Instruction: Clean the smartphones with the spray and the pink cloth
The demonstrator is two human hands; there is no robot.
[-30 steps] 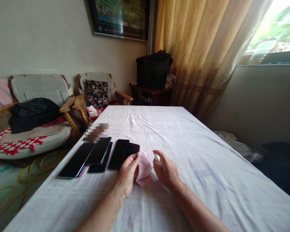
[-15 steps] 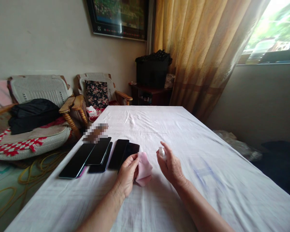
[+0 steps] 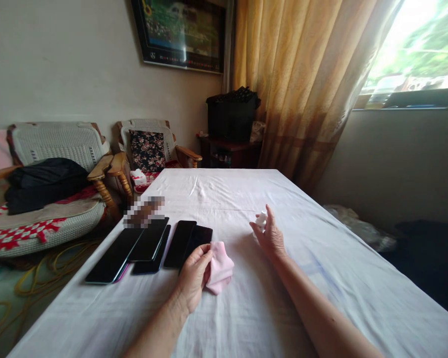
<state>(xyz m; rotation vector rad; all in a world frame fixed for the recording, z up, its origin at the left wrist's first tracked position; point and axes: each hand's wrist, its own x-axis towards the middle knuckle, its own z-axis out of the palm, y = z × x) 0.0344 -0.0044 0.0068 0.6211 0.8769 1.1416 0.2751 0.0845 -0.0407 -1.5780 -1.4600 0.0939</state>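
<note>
My left hand point(image 3: 194, 274) pinches a small pink cloth point(image 3: 220, 271) by its upper left edge, and the rest of the cloth hangs down beside the fingers. Farther forward on the right, my right hand point(image 3: 272, 238) has thumb and fingers around a small white spray bottle point(image 3: 261, 220); its lower part is partly hidden by the hand. Just left of the cloth, a dark phone point(image 3: 202, 236) lies partly under another black phone point(image 3: 180, 243). More phones overlap at the left, among them a black one point(image 3: 149, 239) and a large one point(image 3: 114, 256) with a pale edge.
A white cloth covers the table point(image 3: 242, 318). A blurred-out object point(image 3: 145, 211) lies near its left edge. Wooden armchairs point(image 3: 56, 144) stand beyond on the left, with yellow cable point(image 3: 33, 283) on the floor. A curtain point(image 3: 283, 89) hangs behind.
My right hand has moved forward and to the right with the spray bottle. My left hand still holds the cloth in nearly the same place. The view has shifted slightly.
</note>
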